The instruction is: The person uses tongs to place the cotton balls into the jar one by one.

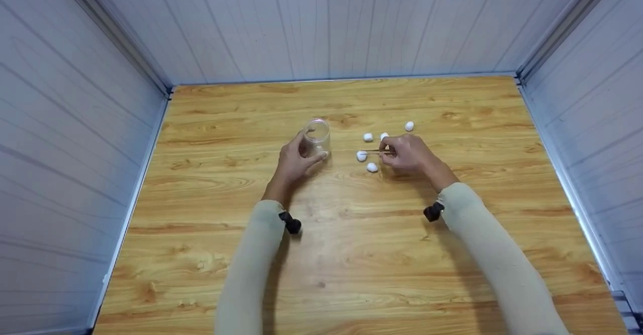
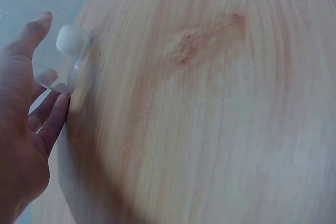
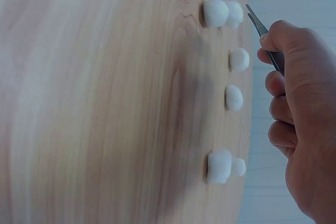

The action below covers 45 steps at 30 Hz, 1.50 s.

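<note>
My left hand (image 1: 296, 160) holds a clear plastic cup (image 1: 325, 136), its thumb and fingers curved round the lower side. Through the cup's wall a white cotton ball (image 2: 72, 40) shows near its base in the left wrist view. My right hand (image 1: 408, 153) grips a pair of tweezers (image 3: 261, 29) between thumb and forefinger, pointing left. In the head view their tips overlie a cotton ball (image 1: 361, 156). In the right wrist view the tips stand slightly apart with nothing between them. Another cotton ball (image 1: 371, 167) lies just nearer to me.
More white cotton balls lie around the right hand: one (image 1: 368, 137) beyond the tweezers, one (image 1: 384, 136) partly behind the fingers, and one (image 1: 409, 125) farther back. The wood-grain table (image 1: 341, 254) is bounded by pale panel walls (image 1: 311, 28) at the back and sides.
</note>
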### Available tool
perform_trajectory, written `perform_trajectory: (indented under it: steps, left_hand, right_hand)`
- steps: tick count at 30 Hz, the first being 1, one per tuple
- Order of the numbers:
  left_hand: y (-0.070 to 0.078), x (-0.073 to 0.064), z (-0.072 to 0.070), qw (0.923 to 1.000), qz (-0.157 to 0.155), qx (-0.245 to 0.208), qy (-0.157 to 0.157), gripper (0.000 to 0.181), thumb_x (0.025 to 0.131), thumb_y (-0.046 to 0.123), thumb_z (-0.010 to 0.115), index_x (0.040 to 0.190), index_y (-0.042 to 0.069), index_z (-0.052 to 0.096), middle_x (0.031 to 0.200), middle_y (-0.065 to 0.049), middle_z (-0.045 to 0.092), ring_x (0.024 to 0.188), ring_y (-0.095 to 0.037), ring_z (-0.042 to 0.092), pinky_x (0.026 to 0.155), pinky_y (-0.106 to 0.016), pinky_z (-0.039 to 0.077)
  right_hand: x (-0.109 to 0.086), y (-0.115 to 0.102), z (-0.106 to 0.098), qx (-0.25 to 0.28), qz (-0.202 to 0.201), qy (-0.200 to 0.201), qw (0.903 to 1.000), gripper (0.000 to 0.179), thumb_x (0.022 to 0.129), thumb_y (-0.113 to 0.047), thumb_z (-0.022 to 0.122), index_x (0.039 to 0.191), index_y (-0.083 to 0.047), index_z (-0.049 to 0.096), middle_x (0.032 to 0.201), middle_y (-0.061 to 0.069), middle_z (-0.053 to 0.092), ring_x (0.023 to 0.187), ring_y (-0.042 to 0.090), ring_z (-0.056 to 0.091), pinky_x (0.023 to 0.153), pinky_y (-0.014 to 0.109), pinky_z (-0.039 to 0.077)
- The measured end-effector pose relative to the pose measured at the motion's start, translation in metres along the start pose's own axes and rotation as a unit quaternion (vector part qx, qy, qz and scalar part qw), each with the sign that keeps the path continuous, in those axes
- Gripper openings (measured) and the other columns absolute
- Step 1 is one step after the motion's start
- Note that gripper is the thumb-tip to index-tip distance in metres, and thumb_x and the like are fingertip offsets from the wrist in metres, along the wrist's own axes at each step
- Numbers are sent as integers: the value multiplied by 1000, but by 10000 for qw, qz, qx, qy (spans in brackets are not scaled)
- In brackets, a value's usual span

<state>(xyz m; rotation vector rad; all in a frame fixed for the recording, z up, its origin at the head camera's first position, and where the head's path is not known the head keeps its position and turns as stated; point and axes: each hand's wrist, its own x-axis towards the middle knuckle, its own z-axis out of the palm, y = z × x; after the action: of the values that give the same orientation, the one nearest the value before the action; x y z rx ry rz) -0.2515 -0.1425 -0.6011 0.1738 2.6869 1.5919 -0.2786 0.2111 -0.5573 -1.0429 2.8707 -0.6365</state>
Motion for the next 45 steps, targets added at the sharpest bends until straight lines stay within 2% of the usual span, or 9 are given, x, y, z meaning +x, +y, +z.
perform_trajectory:
  steps: [4, 10, 22, 27, 35, 45]
  left_hand:
    - [1, -1, -1, 10000, 22, -11, -7, 71, 98, 32, 91, 159, 15, 57, 137, -18, 75, 132, -34, 72, 116, -51, 59]
    - [1, -1, 0, 10000, -19, -18, -6, 73, 98, 30, 91, 161, 17, 56, 139, -18, 74, 132, -33, 72, 116, -50, 59]
    - [1, 0, 0, 10000, 15, 36, 52, 75, 97, 32, 92, 162, 17, 57, 137, -18, 75, 131, -33, 72, 115, -50, 59]
    - [1, 0, 0, 10000, -26, -44, 35, 74, 97, 28, 92, 162, 17, 56, 136, -18, 73, 129, -33, 71, 114, -50, 59]
    - [0, -1, 0, 9999, -107, 41, -9, 76, 98, 34, 91, 163, 19, 55, 140, -17, 72, 127, -32, 70, 114, -51, 59]
    - [1, -1, 0, 10000, -91, 27, 10, 77, 98, 32, 92, 164, 17, 55, 141, -18, 72, 129, -32, 70, 114, -51, 59]
  right_hand:
    - [-1, 0, 3, 5, 73, -45, 10000, 18, 101, -22, 74, 107, -4, 76, 86, 16, 80, 72, 30, 68, 70, 55, 57]
    - [0, 1, 7, -4, 93, -50, 9999, 20, 102, -22, 74, 107, -4, 77, 88, 17, 80, 77, 35, 72, 74, 57, 59]
    - [-2, 1, 8, 30, 116, 18, 9999, 19, 101, -21, 75, 108, -3, 77, 89, 18, 81, 78, 35, 73, 74, 56, 59]
    - [-3, 2, 9, -7, 131, 15, 9999, 20, 102, -23, 74, 108, -4, 76, 90, 17, 81, 79, 35, 73, 75, 57, 59]
    - [-2, 2, 10, 8, 87, 110, 9999, 19, 100, -22, 74, 105, -4, 77, 88, 17, 81, 78, 35, 74, 73, 58, 59]
    - [-3, 1, 9, -36, 37, 36, 10000, 19, 101, -23, 74, 105, -4, 76, 90, 17, 81, 79, 36, 73, 74, 58, 58]
